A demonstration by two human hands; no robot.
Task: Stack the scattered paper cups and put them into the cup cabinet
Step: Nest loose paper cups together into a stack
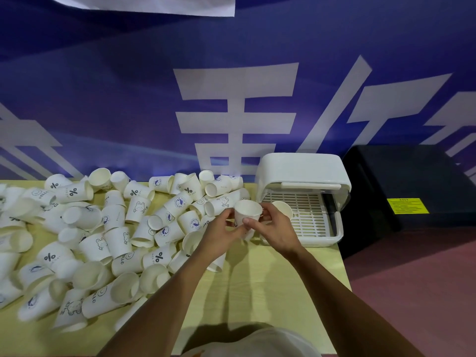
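While left hand holds the paper cup, right hand pinches it.

Printed in dark blue on a lying paper cup at far left: "%". Same "%" on a nearer cup, with small lettering beside it, seemingly "NICE DAY". "HELLO" along a third cup and again on a fourth cup. Across the blue banner, huge white Chinese characters, cropped, one possibly 行. On the yellow label of the black box, print too small to read.
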